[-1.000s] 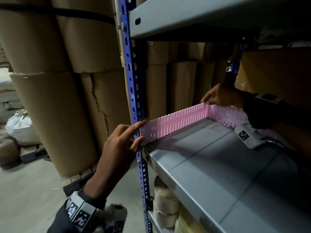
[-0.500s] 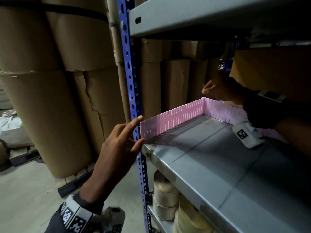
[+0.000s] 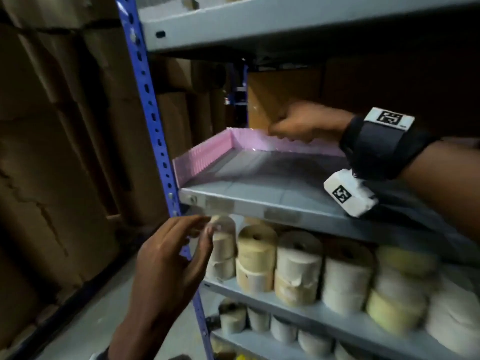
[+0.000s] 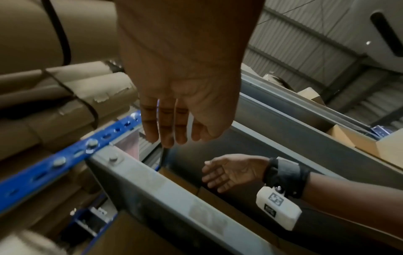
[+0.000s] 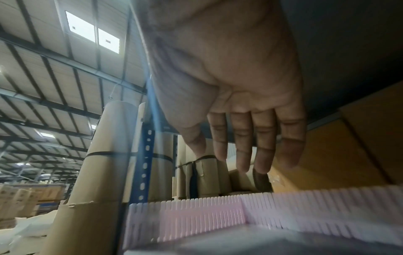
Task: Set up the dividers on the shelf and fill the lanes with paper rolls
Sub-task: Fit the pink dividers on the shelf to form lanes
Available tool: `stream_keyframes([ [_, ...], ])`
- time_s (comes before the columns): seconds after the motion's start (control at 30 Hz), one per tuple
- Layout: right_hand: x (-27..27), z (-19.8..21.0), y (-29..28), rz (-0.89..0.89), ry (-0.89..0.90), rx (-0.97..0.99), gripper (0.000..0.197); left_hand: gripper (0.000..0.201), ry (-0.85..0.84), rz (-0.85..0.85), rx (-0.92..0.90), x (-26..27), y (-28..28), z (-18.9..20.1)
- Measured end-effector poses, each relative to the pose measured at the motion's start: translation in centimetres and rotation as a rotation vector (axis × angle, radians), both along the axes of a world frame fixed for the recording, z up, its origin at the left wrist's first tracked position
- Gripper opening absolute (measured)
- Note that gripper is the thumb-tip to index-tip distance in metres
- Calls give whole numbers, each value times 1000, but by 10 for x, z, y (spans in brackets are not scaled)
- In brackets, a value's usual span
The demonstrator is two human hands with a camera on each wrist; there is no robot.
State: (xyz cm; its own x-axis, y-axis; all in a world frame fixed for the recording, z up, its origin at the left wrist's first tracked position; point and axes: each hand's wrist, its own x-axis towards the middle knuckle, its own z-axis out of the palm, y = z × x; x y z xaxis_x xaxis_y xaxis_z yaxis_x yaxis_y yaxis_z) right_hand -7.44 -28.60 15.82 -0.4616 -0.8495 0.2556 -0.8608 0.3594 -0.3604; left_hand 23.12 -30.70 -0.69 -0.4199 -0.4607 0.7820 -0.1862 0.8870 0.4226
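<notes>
Looking from the head: the left hand point(image 3: 168, 258) hangs below the front edge of the gray shelf point(image 3: 259, 188), fingers loosely spread, holding nothing.
Right hand, head view: the right hand point(image 3: 304, 123) reaches over the back of the shelf, just above the rear pink divider point(image 3: 298, 145); blur hides whether it touches.
Dividers, head view: a second pink divider point(image 3: 205, 158) runs forward from the far corner, to the left of the right hand, meeting the rear one at a right angle.
Paper rolls point(image 3: 298, 266): stacked on the shelf below, just right of the left hand.
Left wrist view: left-hand fingers point(image 4: 165, 127) straight and close together, empty, near the blue post point(image 4: 65, 160); right hand open beyond them.
Right wrist view: right-hand fingers point(image 5: 244, 143) straight, slightly apart, above the divider corner, not touching it.
</notes>
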Motion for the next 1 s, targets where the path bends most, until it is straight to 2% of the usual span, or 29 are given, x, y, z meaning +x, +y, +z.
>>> stream_keyframes([
  [0.13,34,-9,102,-43,18,27,28,23,-17,-180,123,-7,49,-18],
  [0.23,44,-20,170,-144,7,34,25,21,-6,-281,120,-19,77,-18],
  [0.33,39,-31,230,-240,-21,-41,21,24,25,-368,136,-36,104,-17],
  [0.63,-29,-59,400,-524,26,-254,32,18,15,-587,59,-110,203,-9],
  [0.73,-51,-70,432,-560,9,-274,32,22,-15,-590,25,-128,224,-2],
  [0.83,-78,-77,470,-597,6,-269,21,22,-48,-595,3,-152,261,10],
  [1.0,-119,-95,510,-540,-19,-233,18,26,-150,-595,-36,-203,323,24],
])
